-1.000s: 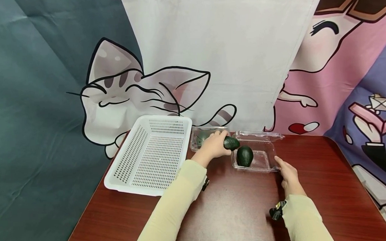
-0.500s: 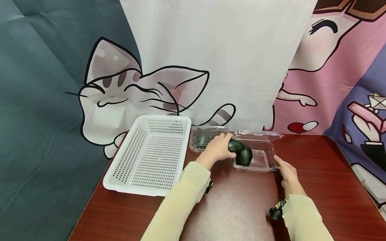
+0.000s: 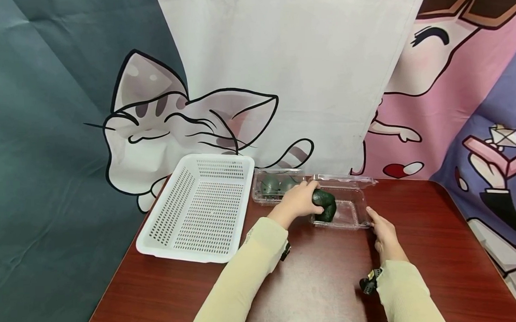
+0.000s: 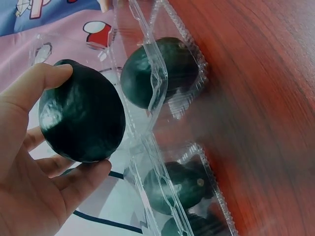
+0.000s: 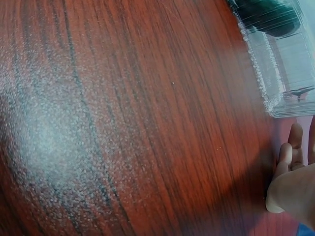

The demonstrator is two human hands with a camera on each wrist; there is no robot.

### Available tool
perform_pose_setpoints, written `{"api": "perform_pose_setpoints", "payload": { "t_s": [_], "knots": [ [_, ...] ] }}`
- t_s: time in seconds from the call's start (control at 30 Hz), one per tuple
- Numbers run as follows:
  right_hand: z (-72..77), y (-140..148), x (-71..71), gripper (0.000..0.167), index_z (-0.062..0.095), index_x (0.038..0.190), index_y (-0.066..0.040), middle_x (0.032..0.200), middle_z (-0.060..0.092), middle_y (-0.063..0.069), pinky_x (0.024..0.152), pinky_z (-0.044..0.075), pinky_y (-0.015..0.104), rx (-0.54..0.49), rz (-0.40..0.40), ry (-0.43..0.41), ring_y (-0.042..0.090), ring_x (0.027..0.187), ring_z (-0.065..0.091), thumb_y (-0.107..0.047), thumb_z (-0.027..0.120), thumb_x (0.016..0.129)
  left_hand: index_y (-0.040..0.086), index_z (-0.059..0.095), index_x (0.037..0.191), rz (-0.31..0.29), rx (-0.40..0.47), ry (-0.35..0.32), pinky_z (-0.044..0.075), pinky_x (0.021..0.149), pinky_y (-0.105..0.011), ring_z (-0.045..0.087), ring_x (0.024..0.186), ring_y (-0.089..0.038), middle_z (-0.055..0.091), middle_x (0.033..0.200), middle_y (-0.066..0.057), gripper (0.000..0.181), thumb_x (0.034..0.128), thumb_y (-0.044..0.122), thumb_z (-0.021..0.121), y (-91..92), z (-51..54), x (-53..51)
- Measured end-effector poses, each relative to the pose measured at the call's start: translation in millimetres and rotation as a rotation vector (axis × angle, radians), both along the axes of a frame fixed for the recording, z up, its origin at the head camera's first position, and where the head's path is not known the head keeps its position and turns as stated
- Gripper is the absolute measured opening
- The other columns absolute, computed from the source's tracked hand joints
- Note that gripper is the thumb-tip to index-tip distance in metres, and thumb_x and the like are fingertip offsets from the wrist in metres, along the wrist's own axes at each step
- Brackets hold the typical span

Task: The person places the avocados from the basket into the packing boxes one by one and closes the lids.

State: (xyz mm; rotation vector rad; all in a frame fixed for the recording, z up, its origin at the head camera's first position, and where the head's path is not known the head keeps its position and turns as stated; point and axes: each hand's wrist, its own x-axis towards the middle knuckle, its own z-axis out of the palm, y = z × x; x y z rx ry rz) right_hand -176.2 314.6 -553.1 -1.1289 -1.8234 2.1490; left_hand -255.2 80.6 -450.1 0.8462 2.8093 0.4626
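Note:
My left hand (image 3: 297, 201) grips a dark green avocado (image 4: 87, 118), thumb on one side and fingers on the other. It is over the left part of an open clear plastic clamshell box (image 3: 349, 213). Inside that box lies another avocado (image 4: 138, 81), partly covered by the held one in the head view. At the box's right front corner is my right hand (image 3: 385, 234), fingers extended along the side; the right wrist view shows its fingers (image 5: 296, 140) close to the box wall. Whether they press on it is hard to tell.
A second clear box (image 3: 259, 196) with two avocados (image 4: 178, 189) stands to the left, behind my left hand. Further left is a white perforated basket (image 3: 147, 245). Everything stands on a reddish-brown wooden table (image 3: 313, 282), with a printed cloth (image 3: 323, 83) hanging behind.
My left hand has carried the avocado rightward and slightly down over the box, now overlapping the avocado inside. More of the second box shows. My right hand stays at the box corner.

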Motion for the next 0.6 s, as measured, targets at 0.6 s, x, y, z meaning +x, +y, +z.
{"api": "perform_pose_setpoints", "payload": {
  "t_s": [0.6],
  "knots": [
    [-0.2,1,1.7,0.023,0.058,0.065,-0.029,0.068,0.048,-0.012,0.074,0.036,0.023,-0.01,0.023,-0.003,0.006,0.071,0.045,-0.043,0.067,0.081,0.028,0.05,0.124,-0.04,-0.029,0.048,0.044,0.067,-0.029,0.055,0.09,-0.013,0.055,0.107,0.003,0.062,0.0699,0.049,0.073,30.4,1.0,11.3]
  ]
}}
